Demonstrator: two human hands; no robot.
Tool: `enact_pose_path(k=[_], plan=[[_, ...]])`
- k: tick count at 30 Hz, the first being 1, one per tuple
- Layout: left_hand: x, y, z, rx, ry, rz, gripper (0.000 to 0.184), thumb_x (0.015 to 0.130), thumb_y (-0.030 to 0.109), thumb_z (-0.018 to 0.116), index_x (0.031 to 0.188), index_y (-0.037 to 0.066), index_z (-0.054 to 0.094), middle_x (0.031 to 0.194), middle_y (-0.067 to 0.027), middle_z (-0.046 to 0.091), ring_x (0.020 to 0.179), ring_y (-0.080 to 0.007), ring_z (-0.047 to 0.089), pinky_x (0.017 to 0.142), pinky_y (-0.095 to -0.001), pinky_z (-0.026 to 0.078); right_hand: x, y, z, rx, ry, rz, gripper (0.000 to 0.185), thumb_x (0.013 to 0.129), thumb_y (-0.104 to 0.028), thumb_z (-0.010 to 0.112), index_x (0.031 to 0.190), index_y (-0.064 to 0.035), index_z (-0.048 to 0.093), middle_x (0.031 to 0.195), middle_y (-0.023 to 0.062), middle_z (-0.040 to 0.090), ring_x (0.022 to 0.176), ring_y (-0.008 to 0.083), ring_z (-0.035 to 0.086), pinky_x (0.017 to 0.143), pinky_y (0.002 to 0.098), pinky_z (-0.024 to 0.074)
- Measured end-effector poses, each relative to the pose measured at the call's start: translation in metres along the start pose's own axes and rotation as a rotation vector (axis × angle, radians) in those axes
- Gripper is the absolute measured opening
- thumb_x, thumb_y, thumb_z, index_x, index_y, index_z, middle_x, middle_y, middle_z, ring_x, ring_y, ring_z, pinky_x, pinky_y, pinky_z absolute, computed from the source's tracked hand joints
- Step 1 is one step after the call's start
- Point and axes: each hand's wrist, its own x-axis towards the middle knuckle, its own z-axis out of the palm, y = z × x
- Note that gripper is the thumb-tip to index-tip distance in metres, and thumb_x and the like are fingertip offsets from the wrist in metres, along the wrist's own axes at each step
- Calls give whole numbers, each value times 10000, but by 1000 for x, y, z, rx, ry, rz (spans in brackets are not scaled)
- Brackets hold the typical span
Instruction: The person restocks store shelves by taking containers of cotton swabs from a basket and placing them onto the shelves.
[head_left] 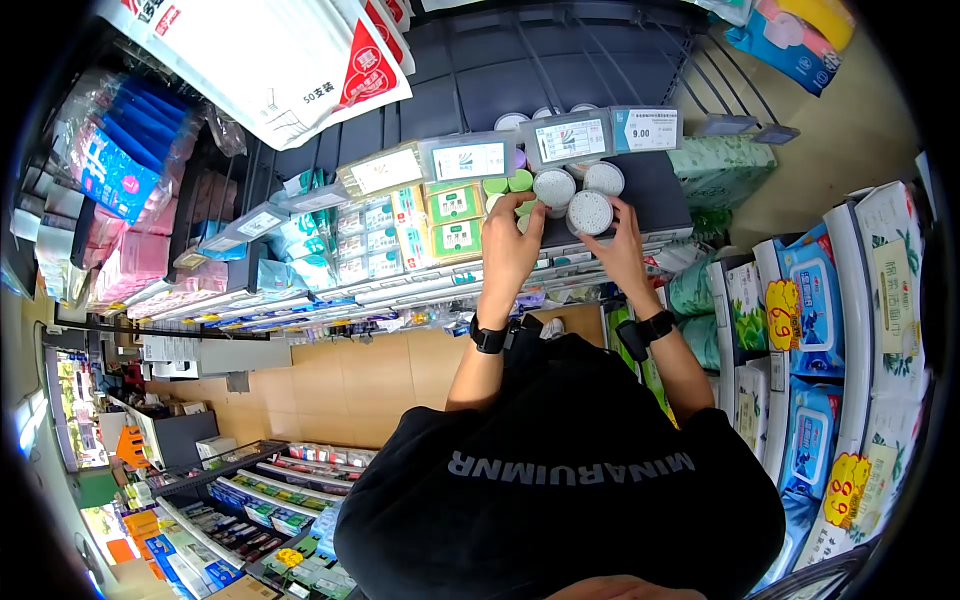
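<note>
So the person is at a store shelf [655, 195], both arms stretched forward, and the whole thing centres on three round containers with white speckled tops. The front container [589, 212] sits closest to the body, just in front of the left-rear container [554, 188] and the right-rear container [603, 179].

Right hand [624, 250] is partly closed, thumb at the near edge and fingers along the right side, so it looks like it has hold of the front container. Left hand [512, 250] is half curled, with thumb and fingertips close to the green-capped items [520, 181] and the left edge of the left-rear one. Honestly can't tell if it's gripping anything or just steadying stuff.

Progress-wise, I'd call it partway. The two rear ones stand next to each other behind the price tags [566, 135], and that pair looks about settled. The front one isn't let go of yet, so that bit looks unfinished. Can't tell whether it's resting on the shelf or slightly lifted. Left of all this, the green-and-white packs [455, 222] stand in neat rows, with neither hand on them.
</note>
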Motion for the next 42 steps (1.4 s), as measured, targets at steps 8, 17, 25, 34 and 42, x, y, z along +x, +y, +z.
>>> enact_pose_path(k=[8, 17, 25, 34, 42], plan=[[12, -3, 10, 85, -90, -3, 329, 931, 282, 726, 1118, 11, 714, 1047, -206, 726, 927, -360, 705, 799, -397, 536, 2, 4, 5, 14, -18, 77, 747, 779, -143, 867, 1374, -12, 435, 1282, 219, 523, 1160, 399, 581, 944, 444, 507], [20, -4, 21, 140, -176, 159, 304, 912, 194, 726, 1143, -2, 709, 1198, -215, 690, 1132, -411, 625, 973, -462, 496, 4, -1, 4, -71, -28, 78, 764, 784, -136, 857, 1396, -19, 415, 1305, 251, 496, 1176, 466, 559, 964, 484, 502], [27, -23, 42, 191, -323, 262, 386, 890, 141, 726, 1250, 6, 691, 1401, -214, 598, 1284, -432, 557, 1073, -458, 466, 12, -6, -6, -142, -89, 6, 773, 781, -149, 864, 1403, -28, 422, 1306, 229, 523, 1159, 426, 586, 924, 465, 532], [14, -36, 55, 229, -429, 292, 432, 879, 169, 742, 1279, 20, 679, 1474, -217, 536, 1382, -419, 483, 1128, -455, 437, 23, -14, -35, -81, -281, 85, 803, 802, -93, 797, 1484, -47, 376, 1312, 240, 509, 1198, 459, 550, 1005, 478, 486], [14, -32, 55, 258, -480, 314, 519, 861, 205, 769, 1322, 6, 635, 1466, -197, 551, 1395, -404, 471, 1140, -460, 423, 31, 4, -42, -203, -244, 79, 723, 820, -15, 700, 1478, -44, 401, 1325, 239, 476, 1234, 438, 523, 1057, 470, 451]])
